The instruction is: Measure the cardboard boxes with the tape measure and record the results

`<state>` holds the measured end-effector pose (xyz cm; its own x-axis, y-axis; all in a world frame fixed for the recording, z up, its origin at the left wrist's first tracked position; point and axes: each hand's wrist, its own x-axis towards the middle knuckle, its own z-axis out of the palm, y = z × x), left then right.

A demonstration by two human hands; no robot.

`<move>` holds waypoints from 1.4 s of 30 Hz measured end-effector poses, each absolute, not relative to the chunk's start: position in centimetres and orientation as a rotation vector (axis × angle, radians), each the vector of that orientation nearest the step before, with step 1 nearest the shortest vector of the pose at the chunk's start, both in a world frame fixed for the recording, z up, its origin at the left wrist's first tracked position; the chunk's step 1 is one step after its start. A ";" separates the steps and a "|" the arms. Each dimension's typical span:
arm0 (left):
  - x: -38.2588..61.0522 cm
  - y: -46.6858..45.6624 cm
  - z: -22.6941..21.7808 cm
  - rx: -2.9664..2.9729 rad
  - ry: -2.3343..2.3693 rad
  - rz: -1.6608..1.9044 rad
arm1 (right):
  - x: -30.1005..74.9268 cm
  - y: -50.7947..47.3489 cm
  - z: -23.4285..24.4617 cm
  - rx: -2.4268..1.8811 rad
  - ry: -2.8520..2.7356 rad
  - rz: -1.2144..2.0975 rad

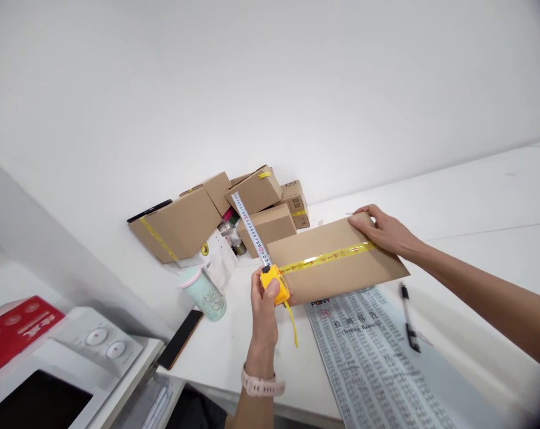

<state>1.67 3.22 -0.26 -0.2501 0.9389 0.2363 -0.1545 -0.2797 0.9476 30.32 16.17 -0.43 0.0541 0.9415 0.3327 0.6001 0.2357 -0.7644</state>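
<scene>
My left hand is closed around a yellow tape measure, a pink watch on that wrist. Its white metal blade sticks out up and to the left, and a yellow strap hangs below the case. With my right hand I grip the far right corner of a cardboard box, thumb on top. Yellow printed packing tape runs along the box's face. The left end of the box lies right beside the tape measure. Beneath the box's near edge is a printed testing report in a clear cover.
Several cardboard boxes are stacked against the wall. A mint tumbler and a dark flat object stand and lie at the left. A pen rests right of the report. A microwave with a red box is at far left.
</scene>
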 end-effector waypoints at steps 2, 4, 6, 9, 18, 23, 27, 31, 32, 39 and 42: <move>2.5 2.4 0.0 1.147 1.072 1.708 | 30.0 16.9 0.4 -1.513 -1.622 0.436; 3.8 1.0 -0.3 1.146 1.035 1.712 | 29.6 17.6 1.2 -1.516 -1.610 0.375; 5.5 -0.5 -1.6 1.111 0.961 1.622 | 29.2 18.4 1.6 -1.469 -1.631 0.324; 8.3 -2.5 -4.9 1.014 0.830 1.396 | 28.9 19.5 1.7 -1.353 -1.711 0.297; 11.0 -3.5 -8.9 0.869 0.803 1.206 | 28.1 20.4 1.3 -1.127 -1.917 -0.162; 11.1 -3.7 -9.0 0.825 0.838 1.206 | 27.9 20.2 1.4 -1.097 -2.071 -0.397; 11.5 -4.2 -9.7 0.770 0.844 1.177 | 28.0 20.3 1.7 -1.044 -2.178 -0.483; 12.0 -4.6 -10.4 0.777 0.888 1.189 | 28.1 20.2 1.9 -1.016 -2.253 -0.576; 12.2 -4.7 -10.5 0.788 0.902 1.211 | 28.1 20.1 1.9 -1.018 -2.260 -0.588; 13.1 -4.8 -10.2 0.816 0.957 1.244 | 28.1 19.7 2.1 -1.038 -2.253 -0.601; 13.1 -4.9 -10.1 0.823 0.967 1.233 | 28.0 19.7 2.0 -1.034 -2.249 -0.601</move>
